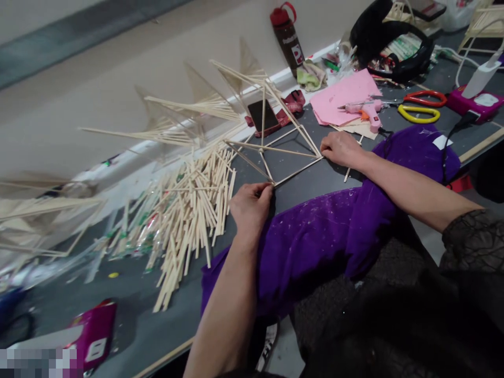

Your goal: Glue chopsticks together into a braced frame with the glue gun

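Observation:
A frame (298,171) of thin wooden sticks, which look like chopsticks, stands on the grey table in front of me, its long sticks reaching up and back to the left. My left hand (251,206) pinches its near corner between thumb and fingers. My right hand (342,149) is closed at the right-hand corner, where several sticks meet; the fingertips partly hide the joint. A loose pile of wooden sticks (197,202) lies left of the frame. Just beyond my right hand, a pink glue gun (369,111) rests on pink sheets (334,100).
Purple cloth (311,231) drapes over the near table edge. Scissors (419,114) with red and yellow handles lie at right, near a magenta box (478,105) with cables. A dark phone (262,116) and a bottle (289,44) are by the wall. Another stick structure (66,239) is far left.

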Motion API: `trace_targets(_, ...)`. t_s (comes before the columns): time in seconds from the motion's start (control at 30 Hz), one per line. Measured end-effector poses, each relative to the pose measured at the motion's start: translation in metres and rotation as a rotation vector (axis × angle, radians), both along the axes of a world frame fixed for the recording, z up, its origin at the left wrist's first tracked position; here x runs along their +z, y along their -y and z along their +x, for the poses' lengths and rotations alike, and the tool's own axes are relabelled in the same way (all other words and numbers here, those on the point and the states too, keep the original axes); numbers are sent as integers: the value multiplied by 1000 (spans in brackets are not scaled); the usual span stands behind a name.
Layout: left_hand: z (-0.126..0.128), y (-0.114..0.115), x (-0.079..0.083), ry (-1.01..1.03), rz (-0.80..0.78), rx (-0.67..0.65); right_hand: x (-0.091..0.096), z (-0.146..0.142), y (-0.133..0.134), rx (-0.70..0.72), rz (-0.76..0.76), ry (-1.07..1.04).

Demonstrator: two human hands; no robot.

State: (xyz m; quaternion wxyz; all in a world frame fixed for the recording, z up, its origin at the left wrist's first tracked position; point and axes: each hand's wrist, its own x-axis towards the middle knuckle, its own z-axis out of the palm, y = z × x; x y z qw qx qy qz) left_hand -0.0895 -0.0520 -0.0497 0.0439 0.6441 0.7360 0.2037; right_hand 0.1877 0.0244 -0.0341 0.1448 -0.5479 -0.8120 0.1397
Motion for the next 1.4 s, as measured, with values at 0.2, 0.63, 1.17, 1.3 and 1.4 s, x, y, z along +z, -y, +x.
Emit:
trace_targets(0.2,34,17,14,243,112,-131,-2,-3,2,18,-9,29)
trace_targets(0.63,91,-41,20,1024,-97,-118,2,-4,6,-8,-20,26)
trace_targets(1.17,90,-44,17,729,-116,-88,7,-8,10,-6,-46,95)
trace_targets(1.3,85,-43,11,618,-130,-93,8,-7,10,3,-48,101)
trace_targets(1.4,83,-43,7,465,-142,-120,7,-6,9,21,-48,102)
